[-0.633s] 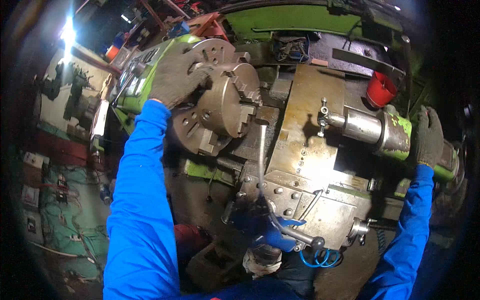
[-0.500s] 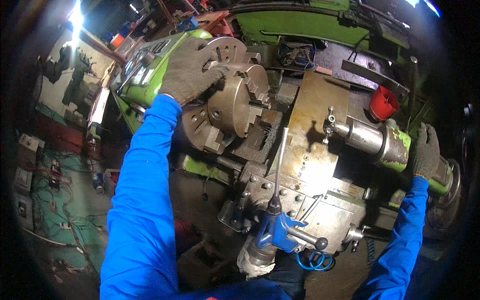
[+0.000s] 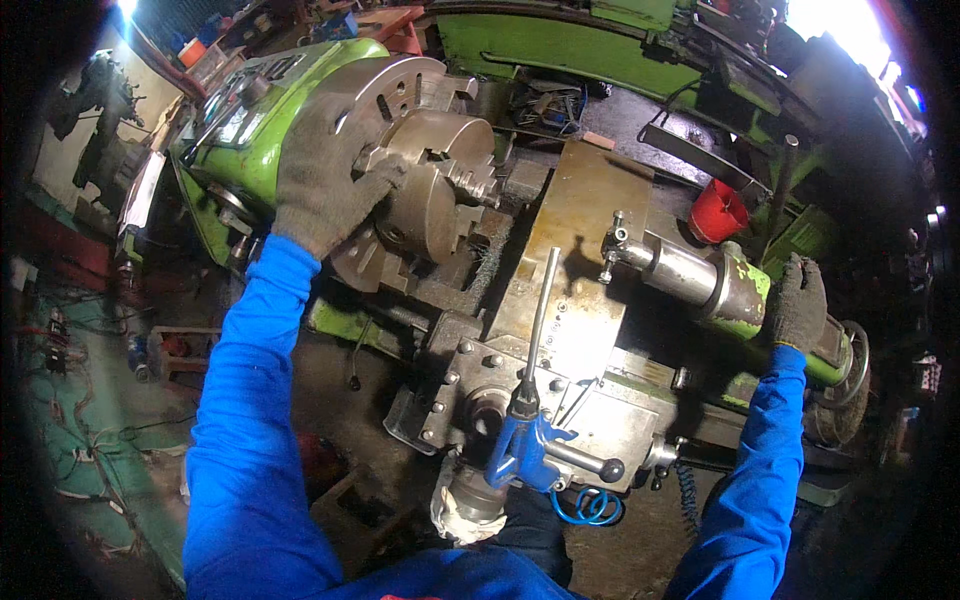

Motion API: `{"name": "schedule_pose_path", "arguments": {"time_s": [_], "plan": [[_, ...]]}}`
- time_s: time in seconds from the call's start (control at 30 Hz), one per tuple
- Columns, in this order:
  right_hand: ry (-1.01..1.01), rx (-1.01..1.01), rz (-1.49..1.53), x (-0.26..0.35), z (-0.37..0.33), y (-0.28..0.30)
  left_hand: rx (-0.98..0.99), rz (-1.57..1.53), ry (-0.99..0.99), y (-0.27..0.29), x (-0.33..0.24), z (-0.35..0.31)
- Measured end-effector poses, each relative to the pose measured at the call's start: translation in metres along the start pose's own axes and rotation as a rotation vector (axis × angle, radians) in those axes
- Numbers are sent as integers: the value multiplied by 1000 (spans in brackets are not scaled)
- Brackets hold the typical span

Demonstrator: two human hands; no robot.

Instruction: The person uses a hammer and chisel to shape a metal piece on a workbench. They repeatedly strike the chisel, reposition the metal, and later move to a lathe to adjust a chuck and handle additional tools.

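My left hand (image 3: 325, 190), in a grey knit glove, lies with outstretched fingers against the left side of the lathe's big chuck (image 3: 400, 75). Its thumb points right, toward a smaller steel chuck (image 3: 440, 135) clamped between the big one's jaws. At the right, my gloved right hand (image 3: 798, 305) rests on the green tailstock (image 3: 742, 290), fingers extended upward. A blue air blow gun (image 3: 525, 450) with a long thin nozzle stands against the front of the carriage (image 3: 630, 405). Neither hand grips a thing that I can make out.
A brownish steel slide (image 3: 590, 200) spans the lathe bed between chuck and tailstock. Behind it are a red bucket (image 3: 718, 212) and a tray of metal tools (image 3: 548, 108). A white rag (image 3: 465, 515) hangs low by the carriage, near a coiled blue hose (image 3: 590, 505).
The view has shifted, so the machine appears further left. My left hand has slid down and left across the chuck, away from its upper face. My right hand stays at the tailstock.
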State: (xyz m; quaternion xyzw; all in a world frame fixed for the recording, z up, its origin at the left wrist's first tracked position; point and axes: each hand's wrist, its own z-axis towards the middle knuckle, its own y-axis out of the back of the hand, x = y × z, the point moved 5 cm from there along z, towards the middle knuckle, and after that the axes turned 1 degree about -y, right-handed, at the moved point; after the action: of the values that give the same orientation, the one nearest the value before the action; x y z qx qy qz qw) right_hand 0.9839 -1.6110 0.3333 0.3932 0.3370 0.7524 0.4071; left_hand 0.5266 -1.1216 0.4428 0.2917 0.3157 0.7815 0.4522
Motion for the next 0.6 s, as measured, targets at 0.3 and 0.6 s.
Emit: {"name": "schedule_pose_path", "arguments": {"time_s": [0.3, 0.6], "plan": [[-79, 41, -7, 29, -8, 17, -101, -15, 23, 3, -12, -57], [-59, 8, -4, 37, -11, 23, -118, 62, 97, -13, -20, -123]]}}
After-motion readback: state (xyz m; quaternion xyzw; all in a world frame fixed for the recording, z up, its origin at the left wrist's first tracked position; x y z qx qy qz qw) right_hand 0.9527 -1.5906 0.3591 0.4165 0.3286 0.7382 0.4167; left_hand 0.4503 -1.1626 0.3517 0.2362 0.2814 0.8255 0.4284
